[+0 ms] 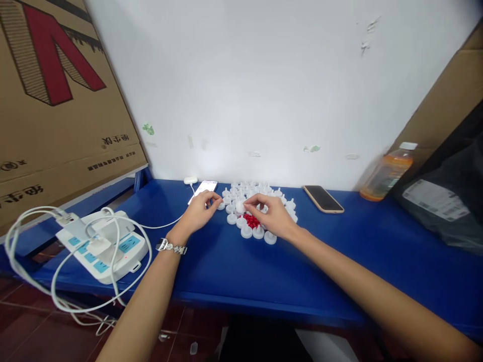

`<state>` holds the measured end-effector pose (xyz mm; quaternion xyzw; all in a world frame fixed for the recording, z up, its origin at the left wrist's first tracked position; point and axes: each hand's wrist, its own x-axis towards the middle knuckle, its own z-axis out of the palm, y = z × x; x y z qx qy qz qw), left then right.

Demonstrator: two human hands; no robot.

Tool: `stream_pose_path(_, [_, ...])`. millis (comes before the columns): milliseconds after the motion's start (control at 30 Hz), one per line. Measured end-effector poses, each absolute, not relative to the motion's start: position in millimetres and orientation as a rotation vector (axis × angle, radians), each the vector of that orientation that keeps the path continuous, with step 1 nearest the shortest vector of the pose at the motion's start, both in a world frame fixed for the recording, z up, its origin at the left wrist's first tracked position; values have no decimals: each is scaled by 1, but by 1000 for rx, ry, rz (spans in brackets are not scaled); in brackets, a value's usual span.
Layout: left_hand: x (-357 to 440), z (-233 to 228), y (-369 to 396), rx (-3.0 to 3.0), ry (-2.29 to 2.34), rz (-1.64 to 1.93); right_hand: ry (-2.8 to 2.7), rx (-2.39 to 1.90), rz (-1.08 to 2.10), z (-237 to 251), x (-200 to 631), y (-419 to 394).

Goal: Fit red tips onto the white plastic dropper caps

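Observation:
Several small white round pieces point(247, 232) with short stems lie clustered on the blue table point(234, 266). A little heap of red bits point(251, 220) sits among them. My left hand point(199, 211), with a metal watch on the wrist, rests at the left edge of the cluster, fingertips pinched together near a white piece. My right hand point(272, 213) lies over the right side of the cluster and pinches one white piece point(240, 206) between thumb and forefinger. What the left fingertips hold is too small to tell.
A white power strip point(101, 245) with looped white cables sits at the left edge. One phone point(204, 189) lies lit behind my left hand, another phone point(323, 198) lies dark to the right. An orange drink bottle point(385, 174), black bag point(449, 201) and cardboard boxes point(56, 100) flank the table.

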<state>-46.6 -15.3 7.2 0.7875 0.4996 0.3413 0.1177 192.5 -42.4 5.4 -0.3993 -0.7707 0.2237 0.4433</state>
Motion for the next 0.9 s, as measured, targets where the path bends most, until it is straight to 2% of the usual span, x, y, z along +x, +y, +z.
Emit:
stream_pose_path(133, [-54,6,-16,2281,1528,1050,-2181,-929,535,9,153,-22])
stream_pose_path(367, [-54,-7,-11,2264,1441,883,-2531,-1086,94,8,126,19])
stream_pose_path(567, [-46,-13,-10,2243,1406,822,-2295,-1151,271,10,158,9])
stream_pose_path(900, [-37,-17,-10,2195,1300,791,-2286,-1271,279,6,186,-11])
